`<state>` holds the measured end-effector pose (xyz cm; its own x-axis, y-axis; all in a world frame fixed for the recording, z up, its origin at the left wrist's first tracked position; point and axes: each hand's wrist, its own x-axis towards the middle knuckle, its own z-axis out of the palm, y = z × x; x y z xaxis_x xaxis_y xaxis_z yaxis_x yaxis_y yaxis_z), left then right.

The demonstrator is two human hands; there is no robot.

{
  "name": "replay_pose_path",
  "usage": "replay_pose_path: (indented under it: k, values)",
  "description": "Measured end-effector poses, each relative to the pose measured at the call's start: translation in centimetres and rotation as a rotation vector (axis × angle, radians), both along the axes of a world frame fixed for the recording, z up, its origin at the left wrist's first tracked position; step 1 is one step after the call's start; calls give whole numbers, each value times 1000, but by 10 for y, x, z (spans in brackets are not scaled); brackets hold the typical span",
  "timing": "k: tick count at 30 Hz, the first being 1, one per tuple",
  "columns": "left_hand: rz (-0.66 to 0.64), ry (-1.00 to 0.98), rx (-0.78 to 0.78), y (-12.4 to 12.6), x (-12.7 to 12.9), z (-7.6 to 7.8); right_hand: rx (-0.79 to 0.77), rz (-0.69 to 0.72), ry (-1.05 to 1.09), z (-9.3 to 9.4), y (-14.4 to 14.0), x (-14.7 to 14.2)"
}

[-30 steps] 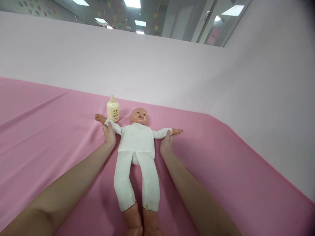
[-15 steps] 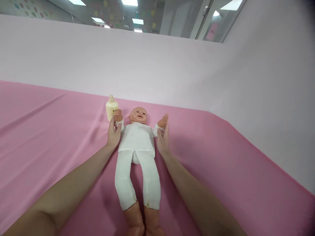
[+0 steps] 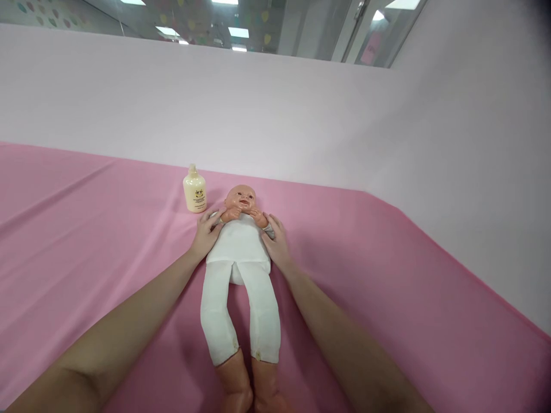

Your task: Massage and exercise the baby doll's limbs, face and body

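Note:
A baby doll (image 3: 238, 244) in a white top and trousers lies on its back, head away from me, bare feet towards me. Its forearms are folded inward, with both small hands together just below the chin. My left hand (image 3: 206, 235) is closed around the doll's arm on the left side. On the opposite side, my right hand (image 3: 276, 242) grips the other arm near its sleeve. Parts of both sleeves are hidden under my fingers. A cream-coloured pump bottle (image 3: 195, 192) with dark print stands upright just beyond my left hand.
Pink cloth (image 3: 107, 241) with some creases covers the surface under the doll. Behind it and to the right rises a white wall (image 3: 258, 115). A window (image 3: 297, 28) at the top shows ceiling lights.
Both doll arms have swung inward from out at the sides to over the upper chest. My hands moved in with them, and the bottle's label is now uncovered.

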<state>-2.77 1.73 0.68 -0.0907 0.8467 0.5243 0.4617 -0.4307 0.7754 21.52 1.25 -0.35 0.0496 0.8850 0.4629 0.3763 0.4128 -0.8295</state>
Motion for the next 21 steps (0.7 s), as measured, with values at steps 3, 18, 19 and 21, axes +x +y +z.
replay_pose_path:
  k: [3,18,19,21]
  values:
    - [18,-13,6,-1,0,1,10,-5,10,2,-1,-1]
    - [233,-659,-137,1,-10,1,-75,-353,376,9,1,9]
    - [232,-688,-138,3,-11,-1,-70,-358,403,9,1,9]
    - [218,-714,-124,6,-12,-3,-41,-341,442,8,2,9]
